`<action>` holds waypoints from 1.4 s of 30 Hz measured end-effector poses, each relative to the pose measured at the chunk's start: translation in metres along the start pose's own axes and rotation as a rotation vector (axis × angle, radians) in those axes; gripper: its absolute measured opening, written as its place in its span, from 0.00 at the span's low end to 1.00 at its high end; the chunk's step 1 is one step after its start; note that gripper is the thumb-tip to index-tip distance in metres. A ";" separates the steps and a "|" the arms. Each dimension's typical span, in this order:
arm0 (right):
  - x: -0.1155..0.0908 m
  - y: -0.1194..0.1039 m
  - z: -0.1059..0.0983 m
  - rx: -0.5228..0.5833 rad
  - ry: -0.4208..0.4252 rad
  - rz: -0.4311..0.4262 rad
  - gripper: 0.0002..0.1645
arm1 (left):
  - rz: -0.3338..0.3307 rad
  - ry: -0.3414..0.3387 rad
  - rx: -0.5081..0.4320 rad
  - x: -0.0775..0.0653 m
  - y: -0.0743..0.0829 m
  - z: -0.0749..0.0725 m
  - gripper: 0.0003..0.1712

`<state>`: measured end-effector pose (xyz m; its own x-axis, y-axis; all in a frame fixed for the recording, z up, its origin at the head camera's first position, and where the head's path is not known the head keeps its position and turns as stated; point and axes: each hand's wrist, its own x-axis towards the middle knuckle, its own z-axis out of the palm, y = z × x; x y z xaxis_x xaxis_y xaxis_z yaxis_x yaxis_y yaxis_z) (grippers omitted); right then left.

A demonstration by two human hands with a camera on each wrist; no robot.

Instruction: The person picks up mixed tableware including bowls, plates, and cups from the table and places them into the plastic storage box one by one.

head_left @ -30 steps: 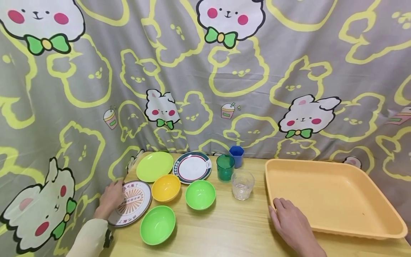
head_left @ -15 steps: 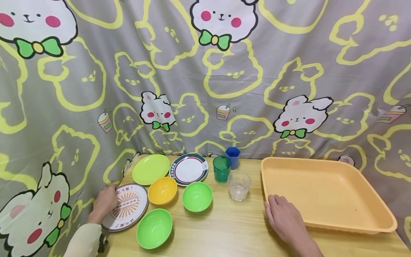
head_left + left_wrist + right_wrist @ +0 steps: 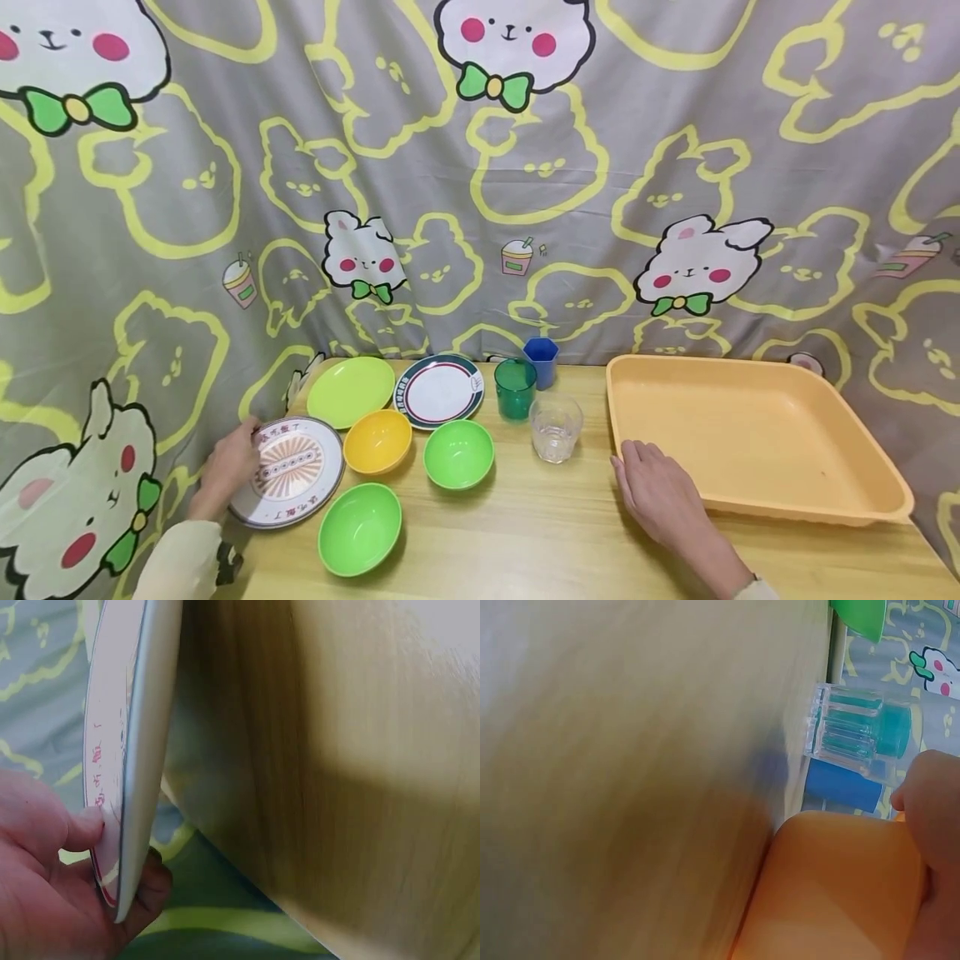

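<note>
White patterned plate (image 3: 300,475), at the lower left of the head view, is pinched by the left hand (image 3: 227,463), thumb on its face and fingers beneath. Just right of it sit the orange bowl (image 3: 377,442) and nearer green bowl (image 3: 360,530). At lower right, the right hand (image 3: 660,492) grips the peach tray (image 3: 757,433) by its rim.

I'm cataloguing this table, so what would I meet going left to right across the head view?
Printed plate, yellow-orange bowl, farther green bowl, green cup, clear glass, light orange tray.
</note>
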<state>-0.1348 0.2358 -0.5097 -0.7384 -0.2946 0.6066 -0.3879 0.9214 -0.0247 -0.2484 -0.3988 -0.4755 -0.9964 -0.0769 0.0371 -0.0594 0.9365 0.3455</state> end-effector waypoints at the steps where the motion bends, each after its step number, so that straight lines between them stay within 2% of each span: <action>1: 0.001 0.000 0.001 -0.001 -0.001 -0.001 0.16 | 0.004 0.001 -0.004 -0.001 -0.002 -0.001 0.17; 9: 0.008 0.003 0.003 -0.016 -0.013 -0.007 0.17 | 0.034 0.028 -0.068 -0.005 -0.019 -0.010 0.14; 19: 0.010 0.006 0.004 -0.015 -0.001 -0.024 0.17 | 0.035 0.073 -0.121 -0.003 -0.026 -0.028 0.15; 29: 0.009 0.006 0.004 -0.006 0.004 -0.019 0.17 | -0.007 0.057 -0.182 -0.003 -0.016 -0.040 0.21; 34: 0.007 0.006 0.004 -0.004 0.012 -0.013 0.16 | -0.008 0.051 -0.252 -0.003 -0.011 -0.041 0.23; 39: 0.005 0.006 0.004 -0.002 0.014 -0.011 0.16 | -0.036 0.008 -0.343 -0.006 -0.004 -0.044 0.26; 42: 0.005 0.005 0.004 -0.004 0.019 -0.013 0.16 | -0.053 0.006 -0.379 -0.007 0.001 -0.046 0.26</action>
<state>-0.1427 0.2382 -0.5106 -0.7225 -0.3021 0.6218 -0.3955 0.9184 -0.0134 -0.2390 -0.4126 -0.4324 -0.9920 -0.1250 0.0147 -0.0831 0.7384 0.6692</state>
